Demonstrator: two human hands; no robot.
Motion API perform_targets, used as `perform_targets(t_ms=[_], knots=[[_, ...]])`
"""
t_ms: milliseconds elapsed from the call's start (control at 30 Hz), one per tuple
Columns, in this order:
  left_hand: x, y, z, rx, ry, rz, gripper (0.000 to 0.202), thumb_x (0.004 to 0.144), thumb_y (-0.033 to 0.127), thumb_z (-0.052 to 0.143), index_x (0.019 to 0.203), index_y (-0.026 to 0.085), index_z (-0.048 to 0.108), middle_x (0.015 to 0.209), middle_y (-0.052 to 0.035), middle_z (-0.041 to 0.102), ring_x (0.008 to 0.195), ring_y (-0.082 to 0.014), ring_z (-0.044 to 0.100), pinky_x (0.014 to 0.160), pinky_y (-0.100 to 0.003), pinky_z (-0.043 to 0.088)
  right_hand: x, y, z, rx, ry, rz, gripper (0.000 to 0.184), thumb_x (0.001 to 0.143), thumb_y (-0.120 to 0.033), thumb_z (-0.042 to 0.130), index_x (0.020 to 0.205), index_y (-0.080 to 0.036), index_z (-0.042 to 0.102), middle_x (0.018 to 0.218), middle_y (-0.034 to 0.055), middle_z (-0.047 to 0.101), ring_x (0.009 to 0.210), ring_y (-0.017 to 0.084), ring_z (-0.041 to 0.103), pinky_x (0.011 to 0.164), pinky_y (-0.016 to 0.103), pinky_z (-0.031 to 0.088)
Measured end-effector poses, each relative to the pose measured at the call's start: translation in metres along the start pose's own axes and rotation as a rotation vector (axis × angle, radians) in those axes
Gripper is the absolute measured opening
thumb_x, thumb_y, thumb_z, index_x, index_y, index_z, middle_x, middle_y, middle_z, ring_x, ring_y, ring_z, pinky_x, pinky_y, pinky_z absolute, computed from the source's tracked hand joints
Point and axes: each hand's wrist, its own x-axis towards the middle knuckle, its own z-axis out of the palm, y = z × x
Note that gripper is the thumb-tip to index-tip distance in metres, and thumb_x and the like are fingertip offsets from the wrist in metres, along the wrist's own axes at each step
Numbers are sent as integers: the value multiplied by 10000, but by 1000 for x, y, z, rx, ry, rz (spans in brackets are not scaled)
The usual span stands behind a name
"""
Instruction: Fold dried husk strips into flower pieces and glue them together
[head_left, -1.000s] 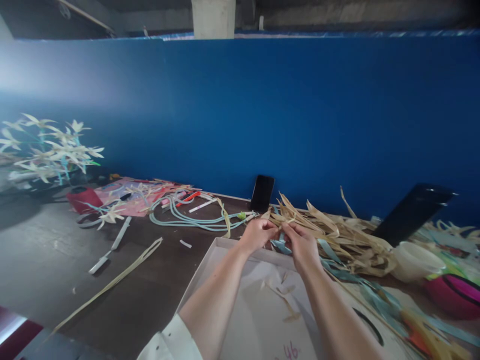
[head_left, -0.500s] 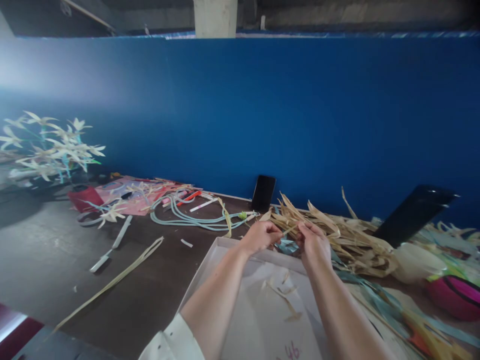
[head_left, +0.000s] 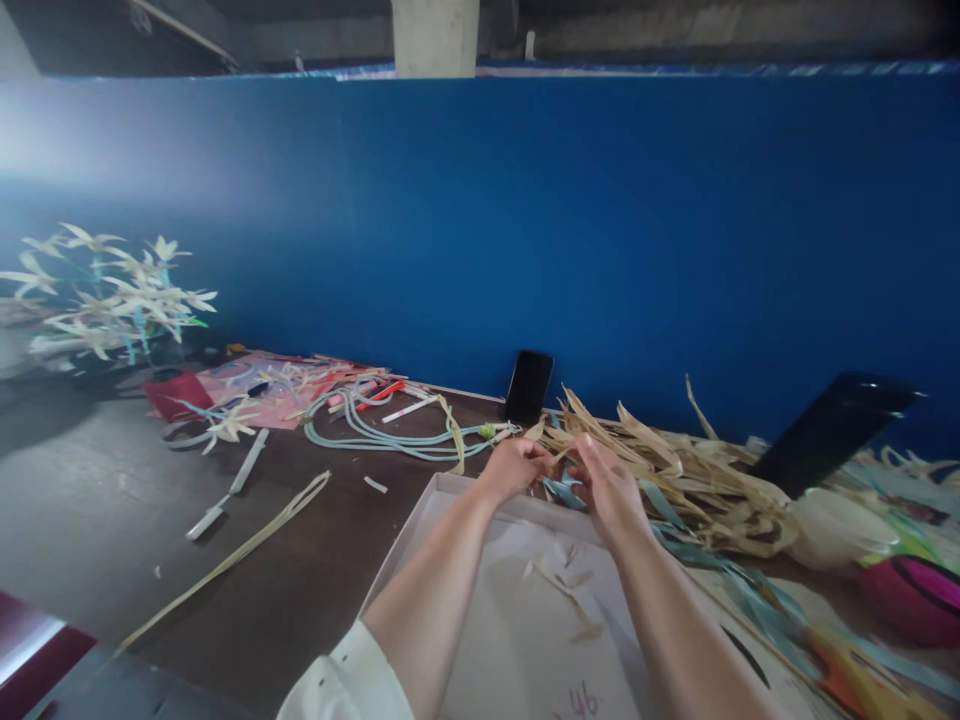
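My left hand (head_left: 515, 468) and my right hand (head_left: 610, 487) meet above the far edge of a shallow white cardboard box (head_left: 450, 520). Both are pinched shut on one thin tan leaf strip (head_left: 564, 452) held between them. Just beyond the fingers lies a heap of dried tan leaf strips (head_left: 675, 475). A few leaf scraps (head_left: 570, 592) lie inside the box under my forearms.
A dark table (head_left: 90, 520) carries coiled pale green strips (head_left: 375, 432), a long looped strip (head_left: 240, 545), pink sheets (head_left: 255, 385), a black phone (head_left: 528, 387) leaning on the blue wall, a white bowl (head_left: 836, 522), a pink bowl (head_left: 911, 590) and woven leaf flowers (head_left: 112, 300) at the left.
My hands drew apart along the strip half a second ago and have closed together again. The view drifted slightly.
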Motion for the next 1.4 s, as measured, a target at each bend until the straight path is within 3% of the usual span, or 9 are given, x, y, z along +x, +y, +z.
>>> perform_targets(t_ms=[133, 267, 367, 567, 800, 1033, 1267, 1400], knots=[[0, 0, 1, -30, 18, 4, 242, 703, 344, 619, 780, 115, 618, 647, -17, 605, 467, -59, 470, 462, -181, 387, -6, -4, 6, -130, -107, 23, 570, 640, -521, 698, 1108, -214, 592, 797, 19, 628, 669, 149, 564, 477, 201, 382], [0, -1, 1, -8, -16, 51, 260, 710, 369, 613, 758, 114, 618, 652, -17, 608, 481, -65, 472, 470, -190, 388, -4, -3, 6, -175, 0, 8, 434, 604, -506, 710, 858, -156, 671, 571, -14, 551, 511, 107, 468, 435, 203, 323], [-1, 0, 1, -34, -70, 73, 309, 700, 413, 626, 752, 108, 615, 661, -20, 607, 495, -70, 476, 488, -202, 395, 0, 3, 4, -132, 79, 9, 381, 584, -507, 720, 714, -155, 654, 491, -34, 501, 449, 86, 411, 415, 205, 294], [-4, 3, 1, -30, -129, 68, 338, 670, 413, 664, 791, 101, 621, 658, -22, 602, 518, -72, 479, 511, -203, 388, 7, 8, -2, 16, 64, 21, 353, 576, -470, 731, 712, -155, 650, 449, -35, 483, 396, 86, 370, 368, 209, 225], [-5, 7, 0, 43, -135, 47, 251, 689, 350, 646, 758, 110, 621, 610, -4, 577, 516, -75, 479, 517, -202, 394, 6, 6, -3, 29, 100, 14, 359, 584, -458, 711, 749, -143, 667, 399, -47, 446, 365, 83, 335, 362, 215, 203], [-4, 2, -1, 65, -204, 32, 257, 694, 357, 629, 770, 112, 640, 631, -19, 609, 506, -79, 486, 520, -207, 400, 8, -3, -10, 121, 203, -20, 284, 560, -397, 714, 687, -150, 660, 520, 3, 566, 371, 70, 322, 344, 223, 171], [-3, 0, -1, 152, -102, 27, 227, 691, 338, 633, 742, 117, 650, 599, -11, 601, 507, -84, 493, 517, -204, 403, 15, -2, -23, 133, 310, -82, 270, 577, -400, 698, 700, -164, 655, 638, 22, 626, 396, 74, 357, 354, 222, 200], [-4, 5, 0, 53, -41, -18, 263, 719, 371, 625, 770, 114, 640, 685, -35, 640, 495, -66, 484, 499, -193, 411, 11, -3, -20, -62, 333, -174, 283, 637, -435, 668, 733, -171, 693, 554, 5, 591, 402, 105, 400, 386, 248, 266]])
